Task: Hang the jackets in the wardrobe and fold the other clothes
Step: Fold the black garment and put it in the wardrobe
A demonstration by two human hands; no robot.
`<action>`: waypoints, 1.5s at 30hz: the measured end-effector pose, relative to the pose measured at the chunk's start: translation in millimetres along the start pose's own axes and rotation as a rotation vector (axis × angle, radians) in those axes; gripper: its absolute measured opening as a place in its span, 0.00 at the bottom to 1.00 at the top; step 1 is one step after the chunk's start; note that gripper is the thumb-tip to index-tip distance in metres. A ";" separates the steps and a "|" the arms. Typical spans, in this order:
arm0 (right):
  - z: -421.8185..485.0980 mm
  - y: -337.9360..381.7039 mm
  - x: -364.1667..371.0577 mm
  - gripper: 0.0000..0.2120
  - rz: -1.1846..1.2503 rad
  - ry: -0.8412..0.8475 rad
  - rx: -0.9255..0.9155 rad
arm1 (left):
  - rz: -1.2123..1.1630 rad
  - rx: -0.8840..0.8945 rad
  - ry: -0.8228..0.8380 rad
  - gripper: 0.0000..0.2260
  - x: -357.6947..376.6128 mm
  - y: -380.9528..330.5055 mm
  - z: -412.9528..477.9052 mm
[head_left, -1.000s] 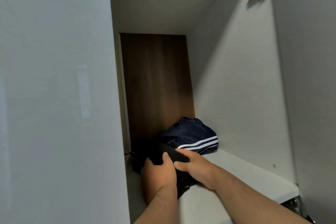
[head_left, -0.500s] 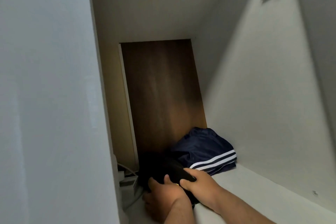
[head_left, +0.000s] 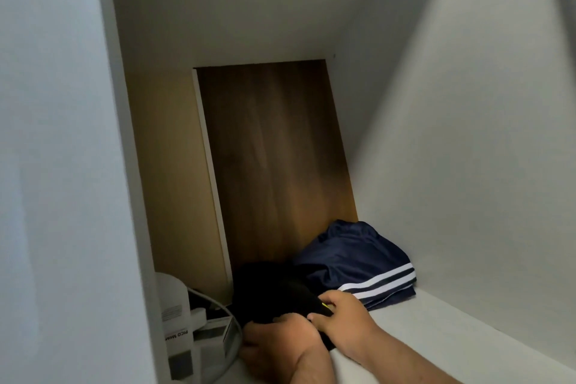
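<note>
Black folded garment (head_left: 271,296) has been pushed deeper onto the wardrobe shelf (head_left: 436,337), touching the navy striped garment (head_left: 358,262). It is still gripped by the left hand (head_left: 280,343) and the right hand (head_left: 343,318), so stowing appears nearly finished.

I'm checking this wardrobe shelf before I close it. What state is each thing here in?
black garment, bundled on the shelf, held by both hands.
navy striped shorts, folded, lying at the back.
left hand, grips the black garment's near edge.
right hand, holds the black garment from above.
shelf, bearing both garments.
white boxes, standing left of the black garment.
</note>
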State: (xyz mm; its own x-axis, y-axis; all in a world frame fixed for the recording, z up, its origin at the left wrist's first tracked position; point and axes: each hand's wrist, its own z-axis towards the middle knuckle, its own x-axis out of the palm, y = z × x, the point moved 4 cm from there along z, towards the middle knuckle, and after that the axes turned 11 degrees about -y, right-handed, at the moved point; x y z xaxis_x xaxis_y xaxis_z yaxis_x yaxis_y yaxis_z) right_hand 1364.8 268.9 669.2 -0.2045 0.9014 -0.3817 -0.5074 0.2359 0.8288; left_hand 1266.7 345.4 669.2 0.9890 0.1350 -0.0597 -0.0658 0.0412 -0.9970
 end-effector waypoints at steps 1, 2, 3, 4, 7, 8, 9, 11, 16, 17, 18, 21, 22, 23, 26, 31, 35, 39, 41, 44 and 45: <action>1.9 -0.9 1.8 0.07 -0.009 -0.021 0.004 | -0.005 -0.003 -0.019 0.18 2.9 0.7 2.3; 3.5 -2.3 2.8 0.08 -0.007 -0.040 0.005 | -0.018 -0.006 -0.023 0.17 4.9 -0.3 4.5; 4.9 -3.4 3.4 0.09 -0.002 -0.055 0.004 | -0.032 -0.006 -0.010 0.16 7.1 -2.0 6.6; 6.5 -4.1 4.1 0.10 -0.001 -0.060 0.006 | -0.055 -0.004 0.002 0.16 9.6 -1.9 10.2; 9.8 -3.6 4.6 0.09 -0.009 -0.052 0.009 | -0.102 0.005 0.026 0.17 19.5 3.8 20.1; 10.3 -3.1 4.9 0.08 -0.016 -0.047 0.001 | -0.089 0.010 0.028 0.18 20.6 5.4 21.9; 10.6 -2.8 4.8 0.08 -0.017 -0.042 -0.003 | -0.063 0.019 0.031 0.17 20.6 4.6 21.9; 8.0 -1.5 3.6 0.07 0.008 -0.043 -0.006 | -0.023 0.051 0.024 0.16 16.1 -0.3 18.8; -4.4 7.4 -4.9 0.05 -0.009 -0.055 -0.029 | 0.103 0.252 0.027 0.21 -6.7 -9.9 -1.0; -8.7 7.4 -8.1 0.05 0.000 -0.039 -0.018 | 0.123 0.305 0.019 0.23 -10.3 -11.1 -6.6; -12.2 7.0 -13.6 0.04 0.003 -0.027 -0.008 | 0.143 0.349 0.015 0.24 -13.3 -12.4 -11.6; -20.4 1.9 -44.7 0.07 -0.050 -0.079 0.015 | 0.301 0.582 0.094 0.23 -14.4 -21.2 -29.6; -22.9 0.0 -59.8 0.11 -0.070 -0.132 0.028 | 0.341 0.691 0.121 0.23 -12.0 -24.0 -36.6; -26.3 -0.7 -76.2 0.15 -0.087 -0.193 0.034 | 0.339 0.775 0.157 0.23 -9.1 -26.1 -44.3; -38.2 -0.3 -121.8 0.18 -0.137 -0.329 0.016 | 0.200 0.850 0.420 0.23 -0.8 -26.9 -74.9; -68.1 -4.9 -172.5 0.20 -0.353 -0.369 0.024 | 0.127 0.965 0.639 0.20 -9.2 -26.6 -119.7; -99.0 -5.9 -194.8 0.24 -0.635 -0.284 0.050 | 0.324 1.152 0.725 0.19 -22.4 -30.3 -138.3; -125.8 7.5 -206.1 0.25 -0.870 -0.248 0.038 | 0.525 1.335 0.697 0.18 -43.4 -29.8 -150.1; -141.1 15.5 -206.7 0.25 -0.930 -0.250 0.040 | 0.499 1.363 0.726 0.15 -55.7 -29.6 -156.4; -170.3 26.8 -205.4 0.25 -0.968 -0.259 0.069 | 0.407 1.366 0.796 0.14 -77.3 -31.9 -167.4; -182.2 30.5 -205.1 0.25 -0.979 -0.259 0.092 | 0.370 1.355 0.828 0.14 -84.9 -32.7 -171.2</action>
State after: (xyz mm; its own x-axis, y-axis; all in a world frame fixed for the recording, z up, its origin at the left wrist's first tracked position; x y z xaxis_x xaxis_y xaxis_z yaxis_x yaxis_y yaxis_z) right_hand 1238.8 25.0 698.2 0.4588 0.3459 -0.8184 -0.2862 0.9295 0.2324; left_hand 1207.5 163.2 698.3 0.6609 -0.1854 -0.7273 0.0782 0.9807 -0.1790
